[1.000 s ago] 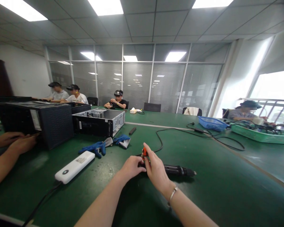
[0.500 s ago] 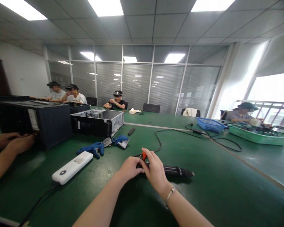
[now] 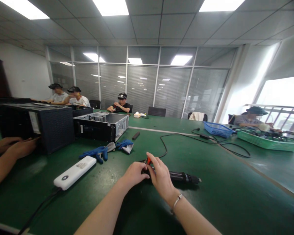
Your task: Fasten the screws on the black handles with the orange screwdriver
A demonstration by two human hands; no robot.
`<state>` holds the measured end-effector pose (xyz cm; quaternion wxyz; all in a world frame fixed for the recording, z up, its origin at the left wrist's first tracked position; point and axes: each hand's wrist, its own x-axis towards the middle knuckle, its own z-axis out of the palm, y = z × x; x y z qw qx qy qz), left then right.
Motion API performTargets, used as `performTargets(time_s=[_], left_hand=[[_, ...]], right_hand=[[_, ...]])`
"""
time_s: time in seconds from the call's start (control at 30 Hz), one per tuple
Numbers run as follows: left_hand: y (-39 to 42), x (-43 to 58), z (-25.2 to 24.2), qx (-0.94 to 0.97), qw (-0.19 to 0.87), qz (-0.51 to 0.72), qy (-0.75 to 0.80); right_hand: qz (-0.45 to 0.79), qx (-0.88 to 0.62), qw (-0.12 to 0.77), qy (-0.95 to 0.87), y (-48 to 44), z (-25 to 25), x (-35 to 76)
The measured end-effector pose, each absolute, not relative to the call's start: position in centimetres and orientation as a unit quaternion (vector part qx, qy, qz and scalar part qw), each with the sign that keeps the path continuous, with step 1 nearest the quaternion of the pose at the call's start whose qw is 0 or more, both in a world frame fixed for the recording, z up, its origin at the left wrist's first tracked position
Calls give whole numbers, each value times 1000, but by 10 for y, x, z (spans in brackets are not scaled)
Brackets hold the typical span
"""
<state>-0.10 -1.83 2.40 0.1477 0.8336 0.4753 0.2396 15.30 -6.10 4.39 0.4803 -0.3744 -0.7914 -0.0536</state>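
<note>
My left hand point(image 3: 134, 173) is closed, with thumb and index finger pinched on a small black part largely hidden by the fingers. My right hand point(image 3: 162, 178) meets it there, its thumb and index finger closed around an orange piece point(image 3: 149, 161) on that part. Fingers hide the part's exact kind. Behind my right wrist, a black electric screwdriver point(image 3: 183, 177) lies on the green table point(image 3: 225, 195), its tip to the right. Both hands are low over the tabletop near the tool's rear end.
A white power strip point(image 3: 75, 172) and blue gloves point(image 3: 98, 152) lie to the left. Behind them are an open computer case point(image 3: 100, 128) and a dark case point(image 3: 56, 129) with another person's hands point(image 3: 22, 147) in it. A black cable point(image 3: 178, 134) runs toward blue point(image 3: 219, 129) and green baskets point(image 3: 267, 142).
My right fingers have shifted slightly around the orange piece, covering a little more of it. Everything else stays practically in place.
</note>
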Motion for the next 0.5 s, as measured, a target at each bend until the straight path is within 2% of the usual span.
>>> performTargets(time_s=[0.27, 0.5], left_hand=[[-17, 0, 21, 840, 144, 244, 463], [-20, -1, 26, 841, 139, 229, 471]], right_hand=[[-66, -383, 474, -790, -63, 46, 152], [-25, -350, 475, -807, -62, 44, 151]])
